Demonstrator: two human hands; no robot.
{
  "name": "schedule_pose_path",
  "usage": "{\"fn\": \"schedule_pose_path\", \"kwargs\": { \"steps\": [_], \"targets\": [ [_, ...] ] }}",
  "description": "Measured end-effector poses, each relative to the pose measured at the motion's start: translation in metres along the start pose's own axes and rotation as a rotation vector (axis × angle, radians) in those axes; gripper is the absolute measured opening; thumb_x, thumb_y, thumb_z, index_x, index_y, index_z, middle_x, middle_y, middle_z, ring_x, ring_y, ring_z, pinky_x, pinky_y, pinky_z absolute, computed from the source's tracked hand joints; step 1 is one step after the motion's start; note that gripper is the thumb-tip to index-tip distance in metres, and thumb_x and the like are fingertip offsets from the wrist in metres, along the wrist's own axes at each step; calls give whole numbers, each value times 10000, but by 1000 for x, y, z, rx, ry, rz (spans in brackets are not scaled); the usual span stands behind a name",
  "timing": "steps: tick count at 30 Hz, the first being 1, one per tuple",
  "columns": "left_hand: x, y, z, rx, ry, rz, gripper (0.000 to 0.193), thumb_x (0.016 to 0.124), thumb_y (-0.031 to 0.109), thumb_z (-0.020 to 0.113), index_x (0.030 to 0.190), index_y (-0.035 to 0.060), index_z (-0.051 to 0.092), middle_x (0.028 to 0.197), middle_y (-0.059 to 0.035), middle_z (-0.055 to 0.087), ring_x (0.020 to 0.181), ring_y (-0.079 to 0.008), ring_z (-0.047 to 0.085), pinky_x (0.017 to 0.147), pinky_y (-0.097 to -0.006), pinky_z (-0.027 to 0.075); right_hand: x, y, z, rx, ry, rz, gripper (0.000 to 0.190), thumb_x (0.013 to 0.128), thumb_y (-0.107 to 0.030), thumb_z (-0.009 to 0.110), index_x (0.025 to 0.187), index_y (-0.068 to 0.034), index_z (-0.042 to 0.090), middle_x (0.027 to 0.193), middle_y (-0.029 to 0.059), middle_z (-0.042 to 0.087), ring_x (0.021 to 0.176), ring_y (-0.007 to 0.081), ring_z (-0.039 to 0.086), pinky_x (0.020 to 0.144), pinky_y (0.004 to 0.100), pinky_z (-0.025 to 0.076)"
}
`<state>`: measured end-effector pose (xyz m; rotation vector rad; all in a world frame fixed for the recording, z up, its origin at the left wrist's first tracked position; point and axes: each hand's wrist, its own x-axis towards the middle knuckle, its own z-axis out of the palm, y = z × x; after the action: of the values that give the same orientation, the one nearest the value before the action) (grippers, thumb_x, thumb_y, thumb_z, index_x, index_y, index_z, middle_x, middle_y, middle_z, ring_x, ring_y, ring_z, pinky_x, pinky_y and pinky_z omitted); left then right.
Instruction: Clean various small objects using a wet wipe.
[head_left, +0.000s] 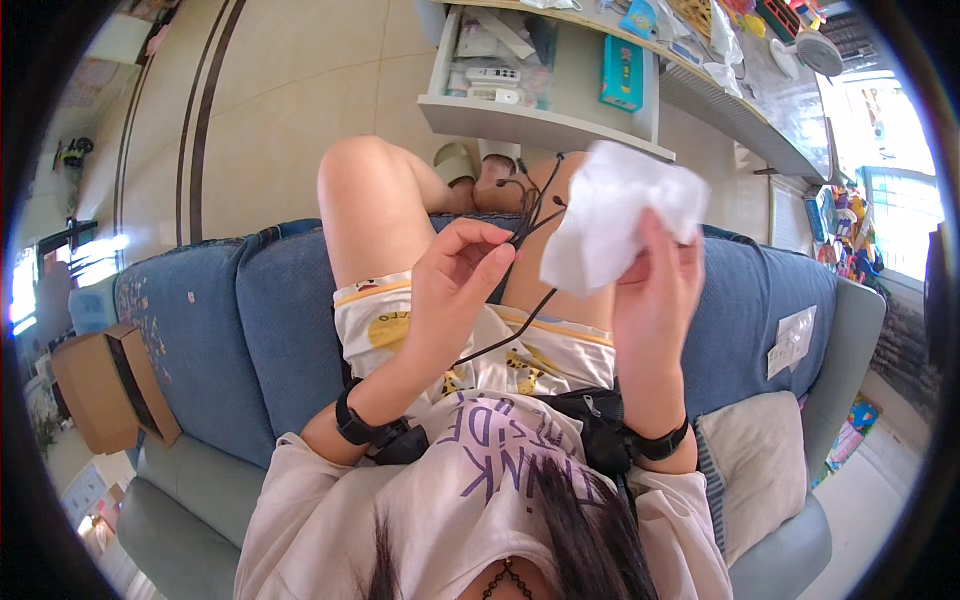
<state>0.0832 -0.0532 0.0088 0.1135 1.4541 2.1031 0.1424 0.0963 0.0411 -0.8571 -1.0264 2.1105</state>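
Observation:
Over my lap, my left hand pinches a bundle of thin black cables between thumb and fingertips. Several cable ends with small black tips fan out above the fingers. One black cable runs down from the bundle across my patterned shorts. My right hand, slightly blurred, holds a crumpled white tissue or thin cloth by its lower right part. The white sheet covers part of the right fingers and hangs just right of the cable ends.
I sit on a blue-covered sofa. Ahead is an open drawer with remote controls and a teal box. A cushion and a plastic packet lie at right, a cardboard box at left.

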Motion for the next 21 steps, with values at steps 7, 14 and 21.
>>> {"fn": "schedule_pose_path", "kwargs": {
  "steps": [7, 14, 21],
  "targets": [
    [4, -5, -2, -21, 37, -78, 79, 836, 47, 532, 902, 12, 508, 865, -22, 522, 786, -84, 524, 769, -283, 473, -1, 14, -6, -636, -126, -366, 242, 667, -6, 674, 857, 15, 526, 816, 51, 573, 713, 101, 568, 593, 212, 476],
    [4, 1, 0, -173, 112, -137, 78, 822, 41, 535, 893, 45, 503, 865, -7, 506, 794, -87, 517, 763, -282, 466, 14, -9, -9, -1015, 7, -686, 277, 590, 21, 664, 837, -3, 542, 729, 69, 554, 622, 123, 572, 519, 236, 463],
    [6, -9, -1, -367, 101, -248, 97, 817, 60, 552, 898, 78, 500, 885, 4, 512, 826, -96, 519, 784, -261, 442, 6, 3, -4, -1356, -297, -553, 248, 624, 2, 662, 830, -5, 526, 703, 39, 575, 667, 71, 566, 598, 206, 462]
  ]
}}
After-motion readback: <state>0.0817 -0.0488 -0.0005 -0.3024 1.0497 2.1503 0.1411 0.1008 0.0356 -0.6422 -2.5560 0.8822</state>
